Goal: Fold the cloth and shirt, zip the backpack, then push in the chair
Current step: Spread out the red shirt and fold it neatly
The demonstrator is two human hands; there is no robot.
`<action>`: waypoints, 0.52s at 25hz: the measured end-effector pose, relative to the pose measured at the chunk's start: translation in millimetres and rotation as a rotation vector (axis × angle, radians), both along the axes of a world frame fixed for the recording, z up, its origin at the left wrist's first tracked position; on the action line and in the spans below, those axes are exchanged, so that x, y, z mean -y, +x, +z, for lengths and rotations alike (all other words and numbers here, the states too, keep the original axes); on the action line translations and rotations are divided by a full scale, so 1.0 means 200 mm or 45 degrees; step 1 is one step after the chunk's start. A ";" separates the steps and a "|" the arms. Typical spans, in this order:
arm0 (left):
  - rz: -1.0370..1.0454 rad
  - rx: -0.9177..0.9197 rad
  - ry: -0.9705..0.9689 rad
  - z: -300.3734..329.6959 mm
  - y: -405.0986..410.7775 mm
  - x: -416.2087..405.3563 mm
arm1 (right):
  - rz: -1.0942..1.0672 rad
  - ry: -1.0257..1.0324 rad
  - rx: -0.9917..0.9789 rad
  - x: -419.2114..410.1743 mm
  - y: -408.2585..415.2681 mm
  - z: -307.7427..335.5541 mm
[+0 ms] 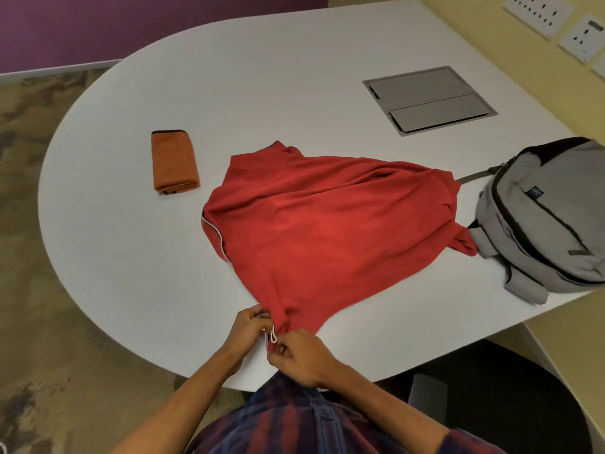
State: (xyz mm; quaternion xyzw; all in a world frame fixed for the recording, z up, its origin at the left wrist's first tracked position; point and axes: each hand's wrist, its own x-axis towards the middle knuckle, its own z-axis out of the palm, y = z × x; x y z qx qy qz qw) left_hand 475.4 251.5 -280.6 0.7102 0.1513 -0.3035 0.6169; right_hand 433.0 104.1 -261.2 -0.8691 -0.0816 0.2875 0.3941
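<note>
A red shirt (320, 221) lies spread across the white table (262, 80), bunched to a point at the near edge. My left hand (250, 324) and my right hand (302, 355) both pinch that near end, where a small white tag or loop hangs. An orange cloth (173, 160) lies folded into a neat rectangle to the left of the shirt. A grey backpack (546, 217) lies on its side at the right, its far edge touching the shirt; its dark zipper line gapes slightly.
A grey metal cable hatch (429, 99) is set flush in the table top at the back right. A dark chair (510, 398) stands at the lower right, beside me. Wall sockets (538, 13) sit on the yellow wall.
</note>
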 end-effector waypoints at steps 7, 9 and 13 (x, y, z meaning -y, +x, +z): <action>0.173 -0.363 -0.184 0.07 -0.07 0.01 | 0.315 -0.164 0.516 0.07 -0.06 0.02; 0.262 -0.384 -0.094 0.07 -0.07 0.03 | 0.300 -0.116 0.648 0.06 -0.09 0.01; 0.591 -0.518 -0.081 0.04 -0.10 0.01 | -0.308 0.167 0.447 0.07 -0.12 -0.03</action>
